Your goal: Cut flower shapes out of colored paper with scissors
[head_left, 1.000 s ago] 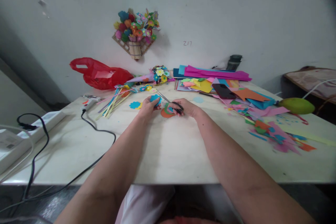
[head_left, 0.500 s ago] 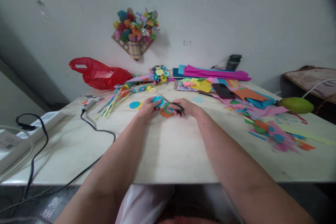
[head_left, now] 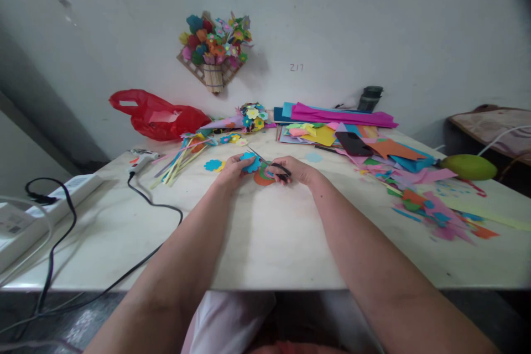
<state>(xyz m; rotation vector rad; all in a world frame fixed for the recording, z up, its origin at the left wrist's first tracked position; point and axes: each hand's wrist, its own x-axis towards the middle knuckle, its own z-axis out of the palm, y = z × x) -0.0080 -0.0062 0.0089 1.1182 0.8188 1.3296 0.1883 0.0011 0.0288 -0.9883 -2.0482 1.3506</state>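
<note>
Between the fingers of my left hand [head_left: 233, 170] is a blue paper flower [head_left: 249, 162] with a scalloped edge. My right hand [head_left: 295, 170] is closed round the black handles of a pair of scissors [head_left: 282, 170]. Their blades point up and left, close by the blue flower's right edge. Under the scissors, orange and green paper rounds [head_left: 263, 178] lie on the table, partly hidden. Left of my left hand lies another blue flower cutout [head_left: 213, 166], with a yellow piece beside it. A pale blue round [head_left: 313, 157] rests beyond my right hand.
A glue gun [head_left: 141, 162] with a black cord and a white power strip [head_left: 62, 207] are at left. Paper strips [head_left: 176, 163] and a red plastic bag [head_left: 160, 119] lie behind. At right are a phone [head_left: 353, 144], coloured paper sheets [head_left: 344, 117] and paper scraps [head_left: 440, 213].
The blue flower has shifted slightly in my left hand's fingers. My right hand and the scissors stay in nearly the same place.
</note>
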